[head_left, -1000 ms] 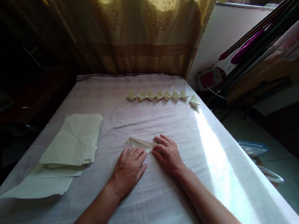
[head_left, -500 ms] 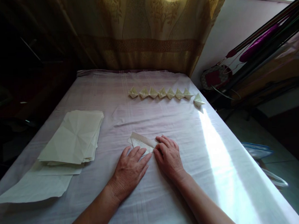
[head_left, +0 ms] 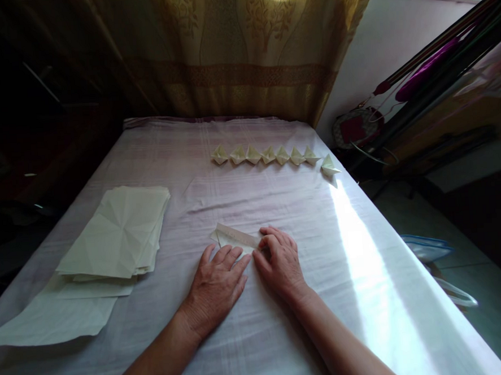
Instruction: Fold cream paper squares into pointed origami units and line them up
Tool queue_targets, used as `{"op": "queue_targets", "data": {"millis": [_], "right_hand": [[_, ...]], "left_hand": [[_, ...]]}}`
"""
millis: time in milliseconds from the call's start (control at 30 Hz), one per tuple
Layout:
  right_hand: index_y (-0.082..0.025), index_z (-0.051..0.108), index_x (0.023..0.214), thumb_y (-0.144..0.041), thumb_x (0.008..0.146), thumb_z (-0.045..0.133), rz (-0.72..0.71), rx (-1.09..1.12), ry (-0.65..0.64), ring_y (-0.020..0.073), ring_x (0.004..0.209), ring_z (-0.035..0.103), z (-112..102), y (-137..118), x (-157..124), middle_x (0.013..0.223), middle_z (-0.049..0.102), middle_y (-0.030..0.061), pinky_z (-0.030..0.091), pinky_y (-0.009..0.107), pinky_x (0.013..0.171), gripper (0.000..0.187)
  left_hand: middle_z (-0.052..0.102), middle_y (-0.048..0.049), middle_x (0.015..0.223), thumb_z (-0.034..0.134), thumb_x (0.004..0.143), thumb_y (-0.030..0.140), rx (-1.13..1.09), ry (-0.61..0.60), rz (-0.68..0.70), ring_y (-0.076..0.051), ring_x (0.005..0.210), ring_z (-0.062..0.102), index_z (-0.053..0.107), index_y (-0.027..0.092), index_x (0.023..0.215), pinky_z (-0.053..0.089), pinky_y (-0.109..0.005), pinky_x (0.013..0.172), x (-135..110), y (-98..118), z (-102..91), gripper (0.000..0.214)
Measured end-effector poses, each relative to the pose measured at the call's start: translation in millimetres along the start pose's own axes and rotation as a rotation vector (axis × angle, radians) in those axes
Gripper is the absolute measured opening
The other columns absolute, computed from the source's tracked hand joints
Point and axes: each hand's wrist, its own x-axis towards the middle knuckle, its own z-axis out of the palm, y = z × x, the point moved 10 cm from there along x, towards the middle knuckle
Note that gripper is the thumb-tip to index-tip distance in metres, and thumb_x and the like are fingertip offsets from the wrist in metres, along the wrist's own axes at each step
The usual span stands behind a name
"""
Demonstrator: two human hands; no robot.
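A partly folded sheet of paper (head_left: 235, 234) lies on the cloth in front of me, with a flap standing along its far edge. My left hand (head_left: 216, 277) rests flat, fingers spread, its fingertips on the paper's near side. At the right end of the sheet, my right hand (head_left: 280, 262) pinches the flap between thumb and curled index finger. Its fingertips hide that corner. Beyond both hands stands a row of several small folded paper boats (head_left: 282, 156), the rightmost one (head_left: 329, 166) set a little nearer and apart.
To the left lies a stack of creased paper sheets (head_left: 117, 232), with a loose sheet (head_left: 55, 318) sticking out beneath. The table's cloth (head_left: 243, 346) is slightly wrinkled, with a bright sun strip on the right. A curtain (head_left: 226, 70) hangs behind; a purse (head_left: 355, 127) is beyond the right edge.
The thumb and index finger of my right hand have shifted slightly left along the flap. My left hand stays nearly in place. The whole view has moved a little.
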Motion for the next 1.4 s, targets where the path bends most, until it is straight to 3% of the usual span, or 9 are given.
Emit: {"op": "queue_targets", "data": {"millis": [233, 367, 433, 533, 667, 867, 967, 1167, 1400], "right_hand": [[-0.023, 0.055, 0.086, -0.014, 0.085, 0.050, -0.015, 0.011, 0.040, 0.0245, 0.118, 0.053, -1, 3, 1, 0.117, 0.065, 0.0079, 0.033, 0.044, 0.102, 0.010], [-0.022, 0.059, 0.086, -0.017, 0.087, 0.052, -0.107, -0.050, 0.154, 0.0267, 0.114, 0.053, -17, -11, -6, 0.119, 0.063, 0.0092, 0.037, 0.044, 0.097, 0.009], [-0.023, 0.062, 0.090, -0.016, 0.089, 0.049, -0.165, -0.057, 0.180, 0.0239, 0.102, 0.057, -23, -21, -11, 0.108, 0.064, 0.0083, 0.042, 0.040, 0.090, 0.015], [-0.022, 0.065, 0.095, -0.014, 0.091, 0.046, -0.251, -0.022, 0.084, 0.0197, 0.083, 0.058, -16, -37, -16, 0.089, 0.065, 0.0055, 0.046, 0.033, 0.077, 0.021], [-0.023, 0.066, 0.094, -0.019, 0.091, 0.053, -0.216, -0.074, -0.023, 0.0211, 0.084, 0.058, -5, -41, -15, 0.092, 0.067, 0.0053, 0.046, 0.034, 0.077, 0.014], [-0.021, 0.065, 0.096, -0.023, 0.087, 0.058, -0.193, -0.109, -0.049, 0.0234, 0.091, 0.057, -1, -43, -16, 0.097, 0.065, 0.0070, 0.046, 0.037, 0.080, 0.011], [-0.020, 0.063, 0.097, -0.024, 0.086, 0.060, -0.191, -0.097, -0.060, 0.0247, 0.093, 0.056, 0, -45, -17, 0.099, 0.065, 0.0078, 0.046, 0.038, 0.083, 0.013], [-0.020, 0.061, 0.102, -0.022, 0.085, 0.061, -0.253, -0.059, -0.070, 0.0251, 0.098, 0.057, 0, -48, -13, 0.104, 0.065, 0.0089, 0.048, 0.040, 0.089, 0.018], [-0.020, 0.062, 0.105, -0.020, 0.084, 0.061, -0.372, 0.047, -0.153, 0.0236, 0.103, 0.058, 8, -47, 5, 0.109, 0.064, 0.0090, 0.050, 0.039, 0.094, 0.021]], "left_hand": [[0.065, -0.0015, 0.124, 0.058, 0.092, 0.034, -0.033, 0.000, -0.007, -0.022, 0.116, 0.054, 0.062, 0.029, 0.121, 0.026, -0.045, 0.109, 0, -3, 1.4, 0.030], [0.066, -0.0023, 0.121, 0.059, 0.091, 0.034, -0.063, 0.039, -0.028, -0.021, 0.114, 0.055, 0.064, 0.029, 0.119, 0.027, -0.044, 0.109, -1, -6, 0.0, 0.029], [0.065, -0.0027, 0.120, 0.059, 0.091, 0.032, -0.068, 0.036, -0.042, -0.021, 0.114, 0.055, 0.063, 0.029, 0.120, 0.029, -0.044, 0.109, -1, -6, 0.3, 0.029], [0.065, -0.0031, 0.121, 0.056, 0.092, 0.030, -0.085, 0.017, -0.048, -0.021, 0.114, 0.055, 0.062, 0.028, 0.122, 0.032, -0.045, 0.107, 0, -5, -0.3, 0.030], [0.068, -0.0048, 0.116, 0.053, 0.094, 0.027, -0.141, 0.023, -0.036, -0.020, 0.109, 0.058, 0.065, 0.025, 0.117, 0.039, -0.042, 0.103, 3, -19, -4.6, 0.026], [0.066, -0.0084, 0.122, 0.049, 0.087, 0.011, -0.047, 0.027, -0.192, -0.025, 0.114, 0.057, 0.065, 0.021, 0.115, 0.042, -0.045, 0.101, 10, -88, -8.0, 0.034], [0.067, -0.0098, 0.121, 0.050, 0.086, 0.011, -0.064, -0.045, -0.231, -0.024, 0.114, 0.058, 0.062, 0.018, 0.119, 0.042, -0.043, 0.101, 15, -106, -5.2, 0.036], [0.070, -0.0058, 0.114, 0.054, 0.082, 0.016, -0.102, -0.152, -0.257, -0.022, 0.109, 0.060, 0.060, 0.021, 0.121, 0.043, -0.038, 0.096, 31, -105, -7.2, 0.040], [0.073, -0.0016, 0.085, 0.056, 0.086, 0.032, -0.090, -0.282, -0.354, -0.021, 0.087, 0.063, 0.070, 0.024, 0.083, 0.043, -0.031, 0.079, 27, -105, -12.6, 0.017]]}}
